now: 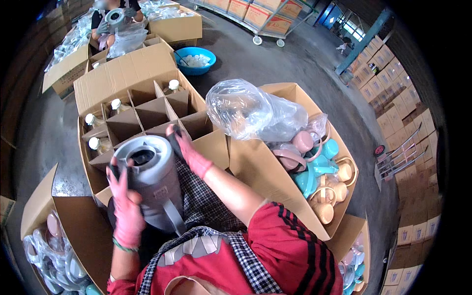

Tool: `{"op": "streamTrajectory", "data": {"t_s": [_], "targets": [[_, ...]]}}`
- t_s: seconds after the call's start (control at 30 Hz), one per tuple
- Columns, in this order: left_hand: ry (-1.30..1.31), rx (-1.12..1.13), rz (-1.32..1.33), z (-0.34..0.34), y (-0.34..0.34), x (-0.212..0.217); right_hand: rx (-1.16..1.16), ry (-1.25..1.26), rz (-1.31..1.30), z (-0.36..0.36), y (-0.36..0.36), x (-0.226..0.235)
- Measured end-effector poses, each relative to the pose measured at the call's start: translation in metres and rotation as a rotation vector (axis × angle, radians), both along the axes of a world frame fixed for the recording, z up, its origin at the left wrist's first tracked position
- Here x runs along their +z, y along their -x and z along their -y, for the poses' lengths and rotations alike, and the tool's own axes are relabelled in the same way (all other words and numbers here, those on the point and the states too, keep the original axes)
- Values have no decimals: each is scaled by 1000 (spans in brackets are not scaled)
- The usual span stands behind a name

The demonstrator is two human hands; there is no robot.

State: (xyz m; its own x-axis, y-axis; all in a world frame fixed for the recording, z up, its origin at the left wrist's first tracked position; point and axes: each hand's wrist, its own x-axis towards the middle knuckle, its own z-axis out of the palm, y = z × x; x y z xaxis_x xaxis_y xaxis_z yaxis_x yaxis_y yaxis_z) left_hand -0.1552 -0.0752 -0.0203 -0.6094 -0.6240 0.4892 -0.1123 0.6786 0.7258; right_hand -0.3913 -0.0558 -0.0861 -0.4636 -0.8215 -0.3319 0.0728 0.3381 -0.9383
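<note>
Pink-gloved left grip (127,209) at a smooth, cylindrical grey jug (157,179).

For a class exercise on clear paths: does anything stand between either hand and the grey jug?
Nothing visible does: the left hand is at the left side of the grey jug, the right hand beside its upper right. Whether they touch it is unclear.

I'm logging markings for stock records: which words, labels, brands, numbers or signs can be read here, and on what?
None reads clearly enough to quote.
Grey jug: small label, too blurred to read.
Brown boxes at the top: reddish print, too small to read.
Open carton at upper left: dark print, too blurred.
Cartons stacked at right: markings, too small.
</note>
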Motion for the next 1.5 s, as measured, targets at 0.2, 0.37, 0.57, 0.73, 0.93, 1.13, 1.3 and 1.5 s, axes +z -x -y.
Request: {"op": "streamTrajectory", "data": {"t_s": [0.2,0.37,0.57,0.73,0.93,1.13,1.3,1.5], "targets": [[-1095,-380,-557,119,-34,-55,21,525,-909,-54,-121,46],[-219,41,-54,-10,-6,7,-148,25,-206,-1,-16,6],[-940,-104,-559,78,-34,-34,-166,579,-574,-42,-98,34],[135,116,89,-9,-10,3,-3,457,80,-20,-33,5],[-1140,-28,-548,44,-18,-8,-33,639,-900,-46,-104,47],[220,117,-19,-31,-11,26,-188,245,-77,-8,-34,28],[-1115,-99,-656,59,-12,-8,-72,627,-674,-46,-111,30],[365,116,230,-45,-10,38,247,546,618,9,-36,41]]}}
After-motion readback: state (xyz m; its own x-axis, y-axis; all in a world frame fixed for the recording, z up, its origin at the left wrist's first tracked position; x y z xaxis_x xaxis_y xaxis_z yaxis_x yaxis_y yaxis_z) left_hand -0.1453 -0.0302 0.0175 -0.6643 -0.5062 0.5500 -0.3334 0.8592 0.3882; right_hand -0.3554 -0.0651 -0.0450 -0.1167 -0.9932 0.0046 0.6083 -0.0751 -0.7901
